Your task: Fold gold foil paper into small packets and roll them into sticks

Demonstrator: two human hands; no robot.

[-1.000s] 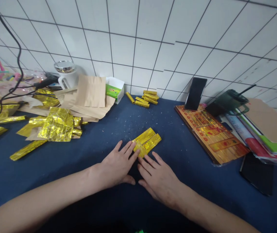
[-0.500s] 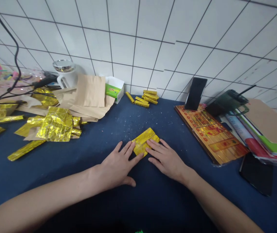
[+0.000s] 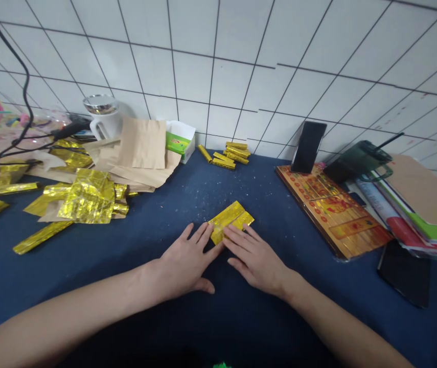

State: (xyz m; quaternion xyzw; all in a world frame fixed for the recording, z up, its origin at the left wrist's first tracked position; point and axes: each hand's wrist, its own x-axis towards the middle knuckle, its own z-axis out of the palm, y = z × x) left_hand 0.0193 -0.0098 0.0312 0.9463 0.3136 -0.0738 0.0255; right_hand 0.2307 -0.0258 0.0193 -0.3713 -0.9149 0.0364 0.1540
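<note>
On the blue tabletop (image 3: 157, 312) lies a folded piece of gold foil paper (image 3: 226, 217), with a lengthwise fold line across it. My left hand (image 3: 187, 260) rests flat with its fingers spread, fingertips touching the paper's left and lower edge. Laid over the lower right part of the paper is my right hand (image 3: 254, 255), fingers stretched out and pressing it down. That part of the paper is hidden under the right fingers. Neither hand grips anything.
Narrow folded gold strips (image 3: 235, 153) lie by the tiled wall. At left are crumpled gold foil sheets (image 3: 88, 197), brown paper (image 3: 143, 143), a white mug (image 3: 107, 125) and a black cable (image 3: 26, 82). At right, a phone (image 3: 308, 147) leans above an orange patterned box (image 3: 337, 209).
My right hand has slid a little left and down along the gold paper, uncovering more of its right end. My left hand has stayed in place.
</note>
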